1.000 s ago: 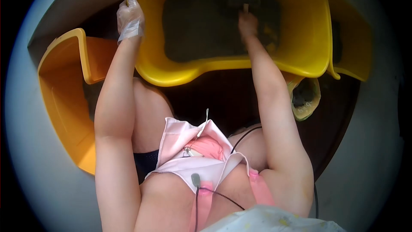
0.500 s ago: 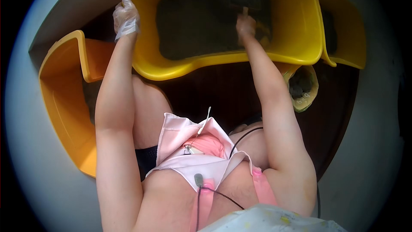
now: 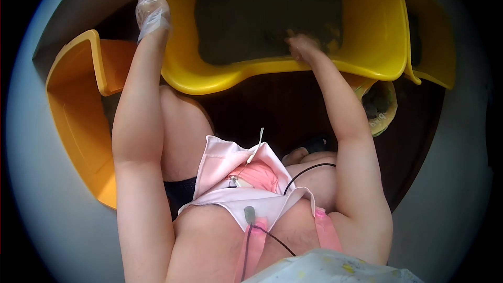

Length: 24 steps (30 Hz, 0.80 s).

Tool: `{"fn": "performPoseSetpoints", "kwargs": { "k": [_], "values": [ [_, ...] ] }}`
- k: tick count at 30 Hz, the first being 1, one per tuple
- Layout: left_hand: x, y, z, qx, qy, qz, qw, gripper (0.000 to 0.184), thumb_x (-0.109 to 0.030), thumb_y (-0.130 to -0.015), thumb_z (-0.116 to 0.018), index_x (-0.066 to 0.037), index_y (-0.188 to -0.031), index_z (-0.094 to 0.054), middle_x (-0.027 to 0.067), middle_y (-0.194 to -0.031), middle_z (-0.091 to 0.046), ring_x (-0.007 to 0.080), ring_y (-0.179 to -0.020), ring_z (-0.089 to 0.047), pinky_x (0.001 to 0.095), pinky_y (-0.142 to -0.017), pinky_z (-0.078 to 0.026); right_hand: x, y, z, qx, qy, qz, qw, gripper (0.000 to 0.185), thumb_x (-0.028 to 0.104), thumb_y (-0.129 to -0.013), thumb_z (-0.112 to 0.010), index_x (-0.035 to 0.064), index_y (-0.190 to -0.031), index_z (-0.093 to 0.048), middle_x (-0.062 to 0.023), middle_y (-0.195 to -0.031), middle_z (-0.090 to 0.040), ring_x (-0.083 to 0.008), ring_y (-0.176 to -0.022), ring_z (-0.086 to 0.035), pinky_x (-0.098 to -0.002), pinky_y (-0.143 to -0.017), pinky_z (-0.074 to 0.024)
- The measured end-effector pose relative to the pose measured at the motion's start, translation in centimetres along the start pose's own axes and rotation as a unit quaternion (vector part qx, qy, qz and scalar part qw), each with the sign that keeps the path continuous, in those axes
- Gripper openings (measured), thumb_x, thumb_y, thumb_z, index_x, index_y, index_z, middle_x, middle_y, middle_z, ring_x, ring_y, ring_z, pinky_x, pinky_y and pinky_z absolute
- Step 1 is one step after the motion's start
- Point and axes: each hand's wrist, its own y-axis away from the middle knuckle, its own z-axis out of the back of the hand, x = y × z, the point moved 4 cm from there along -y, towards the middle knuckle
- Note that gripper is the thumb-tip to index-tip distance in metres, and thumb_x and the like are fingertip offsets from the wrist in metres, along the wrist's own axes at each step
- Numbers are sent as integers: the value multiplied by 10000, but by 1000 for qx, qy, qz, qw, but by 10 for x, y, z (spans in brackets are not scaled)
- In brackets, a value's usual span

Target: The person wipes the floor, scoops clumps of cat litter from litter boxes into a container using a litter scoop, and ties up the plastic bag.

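A deep yellow plastic litter box (image 3: 209,87) holds a bed of dark grey litter (image 3: 257,8). My left hand (image 3: 152,10), in a clear plastic glove, is closed on the box's left rim. Inside the box, near its front wall, my right hand (image 3: 305,48) is closed around the light handle of a scoop (image 3: 290,33). The scoop's head is dark and blurred against the litter, so its outline is hard to make out. A yellowish bag (image 3: 389,118) with grey clumps in it stands below the box's front right corner.
An orange-yellow plastic piece (image 3: 78,136) with high walls lies at the left, beside my leg. Another yellow plastic part (image 3: 440,57) sits against the box's right side. A grey wall (image 3: 68,26) is at the upper left. A black cord (image 3: 309,167) crosses my lap.
My right hand has drawn the scoop from the far side of the litter toward the near wall. The left hand keeps its hold on the rim. The view has shifted slightly.
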Motion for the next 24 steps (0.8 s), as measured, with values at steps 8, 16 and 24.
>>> {"fn": "performPoseSetpoints", "kwargs": {
  "k": [8, 16, 24],
  "values": [
    [3, 11, -13, -42, -26, -96, 994, 760, -632, -1059, -266, -41, -1355, -642, 203, -1278, -696, 381, -1236, -627, 459, -1050, -478, 81, -46, -21, -117, 236, 196, 945, 498, 355, -1008, -504, 110, -1441, -520, -178, -839, -712, -318, -651, -694, -454, -609, -558],
    [-7, 18, -22, -37, -41, -75, 996, 760, -637, -1057, -274, -39, -1366, -625, 194, -1291, -693, 375, -1223, -637, 457, -1037, -487, 109, -98, -16, -180, 94, 202, 958, 465, 427, -1015, -445, 256, -1436, -542, -196, -1001, -744, -380, -838, -727, -509, -752, -574],
    [-8, 15, -18, -35, -57, -75, 995, 784, -666, -1047, -243, -68, -1439, -563, 208, -1346, -658, 383, -1255, -622, 464, -1059, -482, 100, -82, -42, -227, 171, 300, 911, 441, 400, -1024, -425, 224, -1411, -542, -223, -1072, -728, -428, -1001, -693, -533, -903, -530]
  ]
}}
